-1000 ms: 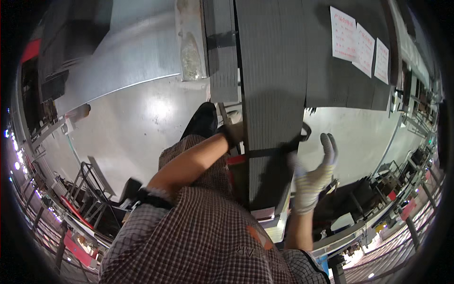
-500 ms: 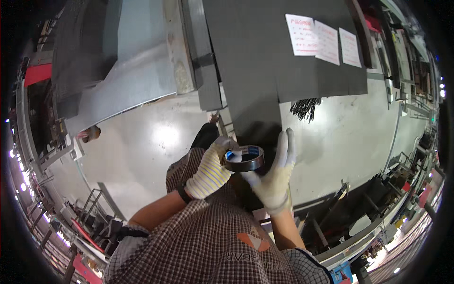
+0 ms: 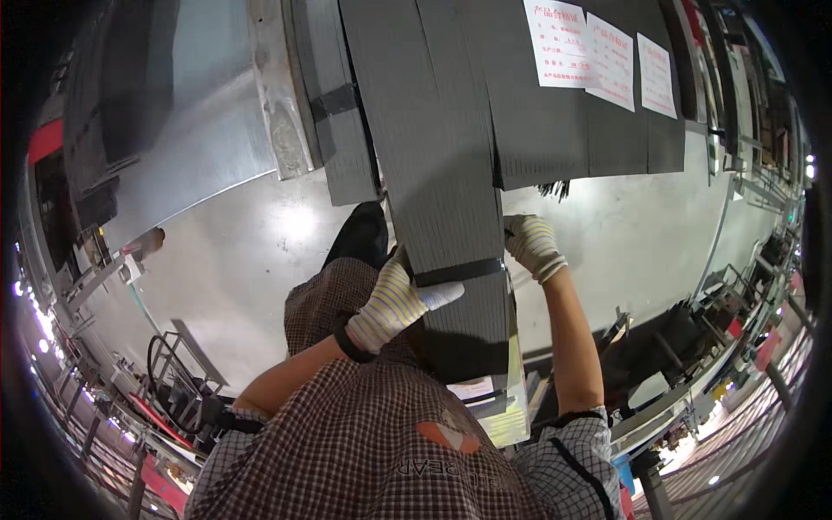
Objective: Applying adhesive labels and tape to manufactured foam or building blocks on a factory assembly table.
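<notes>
A long stack of dark grey ribbed strips (image 3: 440, 173) runs away from my body. Across its near part lies a band of black tape (image 3: 461, 273). My left hand (image 3: 390, 303), in a striped knit glove, grips the stack's left edge by this band, its thumb flat on top and its other fingers partly hidden at the side. At the right edge, slightly farther off, my gloved right hand (image 3: 536, 246) has its fingers curled in by the stack's side. What they hold is hidden, and the tape roll cannot be seen.
More grey sheets (image 3: 563, 130) lie at the far right, bearing white paper labels (image 3: 562, 48) with red print. A dark bundle of thin rods (image 3: 555, 188) pokes out below them. At the far left stands a sheet-covered surface (image 3: 212, 130) beside a worn metal beam (image 3: 282, 113).
The black tape roll that was between my hands has gone from sight. A tape band now shows across the stack. My left hand holds the edge; my right hand has moved to the right side and curled.
</notes>
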`<state>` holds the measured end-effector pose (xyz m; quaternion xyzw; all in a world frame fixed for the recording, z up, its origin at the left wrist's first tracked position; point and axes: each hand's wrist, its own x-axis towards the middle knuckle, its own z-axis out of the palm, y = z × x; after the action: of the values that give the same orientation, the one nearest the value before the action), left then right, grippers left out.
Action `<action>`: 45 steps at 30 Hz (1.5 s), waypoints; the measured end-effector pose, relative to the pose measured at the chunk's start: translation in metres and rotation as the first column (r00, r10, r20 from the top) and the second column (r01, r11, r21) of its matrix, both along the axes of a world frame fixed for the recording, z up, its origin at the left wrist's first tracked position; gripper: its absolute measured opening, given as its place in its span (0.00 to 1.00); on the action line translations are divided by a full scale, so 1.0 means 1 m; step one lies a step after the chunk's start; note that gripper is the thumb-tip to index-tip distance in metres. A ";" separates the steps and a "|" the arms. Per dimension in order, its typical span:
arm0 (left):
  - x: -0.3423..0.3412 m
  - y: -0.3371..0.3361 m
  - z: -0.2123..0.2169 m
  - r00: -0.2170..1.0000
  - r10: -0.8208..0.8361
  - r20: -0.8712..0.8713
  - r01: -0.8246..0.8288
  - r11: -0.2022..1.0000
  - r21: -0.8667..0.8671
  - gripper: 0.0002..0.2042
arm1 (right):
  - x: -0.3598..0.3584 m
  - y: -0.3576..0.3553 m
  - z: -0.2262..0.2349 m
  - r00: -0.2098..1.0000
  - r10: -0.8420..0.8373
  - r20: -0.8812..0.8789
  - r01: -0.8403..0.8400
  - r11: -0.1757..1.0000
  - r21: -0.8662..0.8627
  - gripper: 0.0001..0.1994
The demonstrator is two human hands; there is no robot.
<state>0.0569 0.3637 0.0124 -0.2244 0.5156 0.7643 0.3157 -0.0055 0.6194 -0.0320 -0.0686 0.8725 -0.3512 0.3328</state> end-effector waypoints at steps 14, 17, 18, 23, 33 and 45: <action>-0.013 0.004 0.018 0.993 -0.115 -0.014 0.116 0.993 0.005 0.39 | 0.005 -0.033 0.087 0.979 0.062 -0.193 -0.003 0.957 0.290 0.40; -0.014 -0.005 0.019 0.981 0.181 0.069 -0.190 0.967 0.167 0.36 | 0.005 -0.046 0.101 0.916 0.308 -0.258 -0.182 0.890 0.417 0.28; -0.010 -0.012 0.023 0.988 0.154 -0.004 -0.153 0.985 0.081 0.32 | 0.007 -0.050 0.115 0.916 0.221 -0.333 -0.141 0.958 0.249 0.24; 0.048 -0.062 0.060 0.950 -0.285 -0.127 0.282 0.959 -0.036 0.18 | 0.054 -0.090 0.180 0.713 0.590 -0.378 -0.603 0.792 0.098 0.18; 0.007 -0.052 -0.103 0.992 -0.021 0.127 -0.003 0.982 0.190 0.16 | -0.003 0.006 0.061 0.975 -0.063 -0.213 0.038 0.992 -0.119 0.14; -0.003 -0.030 -0.130 0.990 -0.136 -0.041 0.141 0.975 0.173 0.16 | 0.097 -0.137 0.079 0.838 -0.260 -0.480 0.457 0.816 0.355 0.64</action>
<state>0.0542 0.3337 -0.1172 -0.1481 0.4652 0.7861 0.3791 0.0917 0.4824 0.0467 0.1087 0.9763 -0.1717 0.0747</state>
